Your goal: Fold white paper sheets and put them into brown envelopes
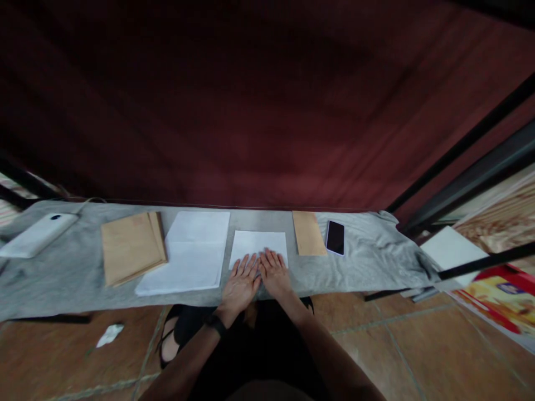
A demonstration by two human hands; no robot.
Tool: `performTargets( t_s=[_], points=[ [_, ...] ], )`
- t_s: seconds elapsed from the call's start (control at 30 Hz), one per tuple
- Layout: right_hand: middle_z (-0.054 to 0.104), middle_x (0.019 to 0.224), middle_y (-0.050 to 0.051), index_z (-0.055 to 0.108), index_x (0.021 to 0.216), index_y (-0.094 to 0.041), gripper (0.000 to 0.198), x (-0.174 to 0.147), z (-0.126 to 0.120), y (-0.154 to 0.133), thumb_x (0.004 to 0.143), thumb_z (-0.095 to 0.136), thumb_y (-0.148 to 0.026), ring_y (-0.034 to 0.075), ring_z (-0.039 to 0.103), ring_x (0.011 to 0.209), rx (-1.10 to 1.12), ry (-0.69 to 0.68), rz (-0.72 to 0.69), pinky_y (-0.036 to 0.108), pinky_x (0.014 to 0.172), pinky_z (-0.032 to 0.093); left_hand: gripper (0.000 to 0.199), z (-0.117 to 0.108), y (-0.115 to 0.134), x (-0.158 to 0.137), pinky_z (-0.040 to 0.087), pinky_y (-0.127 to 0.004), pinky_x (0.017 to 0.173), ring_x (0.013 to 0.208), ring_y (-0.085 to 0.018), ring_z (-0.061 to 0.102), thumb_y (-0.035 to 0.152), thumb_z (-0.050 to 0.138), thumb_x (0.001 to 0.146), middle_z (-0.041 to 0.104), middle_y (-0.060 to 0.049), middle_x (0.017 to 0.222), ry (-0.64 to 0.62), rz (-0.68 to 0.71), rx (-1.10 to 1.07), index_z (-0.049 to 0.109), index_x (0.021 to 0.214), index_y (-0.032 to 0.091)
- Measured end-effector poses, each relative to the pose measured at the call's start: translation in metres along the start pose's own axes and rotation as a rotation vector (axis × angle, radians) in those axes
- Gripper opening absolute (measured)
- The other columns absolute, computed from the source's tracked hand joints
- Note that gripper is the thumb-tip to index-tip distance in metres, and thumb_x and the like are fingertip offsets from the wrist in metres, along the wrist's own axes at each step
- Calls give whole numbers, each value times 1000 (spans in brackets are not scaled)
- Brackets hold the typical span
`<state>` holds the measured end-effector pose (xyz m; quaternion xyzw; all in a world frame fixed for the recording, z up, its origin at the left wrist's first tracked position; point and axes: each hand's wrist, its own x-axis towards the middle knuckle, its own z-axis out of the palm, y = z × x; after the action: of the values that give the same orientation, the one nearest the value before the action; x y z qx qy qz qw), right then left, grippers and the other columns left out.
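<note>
From the head camera, here we are at the grey cloth-covered table (pixel 363 273), and both hands are down on the paper! Left hand (pixel 241 285) and right hand (pixel 274 273) lie side by side, palms flat, thumbs together or nearly so; neither grasps anything, both simply press from above. Under them, mid-table between the far and near edges, sits the small white sheet (pixel 259 240), its lower part hidden by the fingers.

How far along? That sheet looks about half as big as the paper in the white stack (pixel 196 253) just to its left, so I'd judge one fold made and now being flattened; whether the crease is finished, I cannot tell. Plenty in reserve: the white stack reaches toward the near edge, and the pile of kraft envelopes (pixel 129 245) overlaps its left side. Over on the right, near the far edge, a single kraft envelope (pixel 309 234) lies by itself, flat and apart from the sheet, so no pairing of the two shows yet. Beside it rests a smartphone (pixel 335 238), and out at the table's left end, a white slab-like device (pixel 37 236) with a cable.
</note>
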<state>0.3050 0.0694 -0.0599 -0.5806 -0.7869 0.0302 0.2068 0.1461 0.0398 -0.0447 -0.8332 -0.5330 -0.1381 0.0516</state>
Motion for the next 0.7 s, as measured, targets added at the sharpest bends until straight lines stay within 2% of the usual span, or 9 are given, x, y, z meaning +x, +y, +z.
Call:
performTargets(
  t_s=[0.17,0.3,0.5,0.6,0.7],
  points=[
    [41,157,10,45,150,-19,49,-28,-7,3,104,42,-34,26,41,144,-77,46,62,45,119,27,57,7,-2,-4,26,-49,123,149,-25,32,40,37,100,40,-10,158,20,-12,-7,41,151,15],
    [44,155,12,43,151,-16,50,-34,-13,14,104,42,-34,27,44,142,-119,96,56,44,118,29,63,12,-3,-9,31,-48,120,149,-27,32,45,35,101,41,-18,156,56,-76,-9,39,151,8],
    [49,151,15,43,150,-12,52,-45,-18,23,103,42,-34,28,47,139,-143,131,68,46,115,33,69,7,-3,-22,32,-47,120,148,-29,32,50,35,100,40,-21,155,80,-132,-31,36,152,5],
    [49,150,17,42,150,-11,53,-50,-19,27,103,41,-34,28,47,138,-150,140,60,47,115,33,69,2,-4,-27,33,-49,119,149,-30,31,51,37,99,38,-22,157,74,-146,-42,35,153,7],
    [51,149,18,44,149,-9,52,-55,-21,31,104,39,-34,29,47,138,-143,157,51,48,115,33,63,-3,-3,-30,33,-51,119,149,-32,30,48,43,98,33,-18,160,62,-138,-45,39,153,17]
  ],
)
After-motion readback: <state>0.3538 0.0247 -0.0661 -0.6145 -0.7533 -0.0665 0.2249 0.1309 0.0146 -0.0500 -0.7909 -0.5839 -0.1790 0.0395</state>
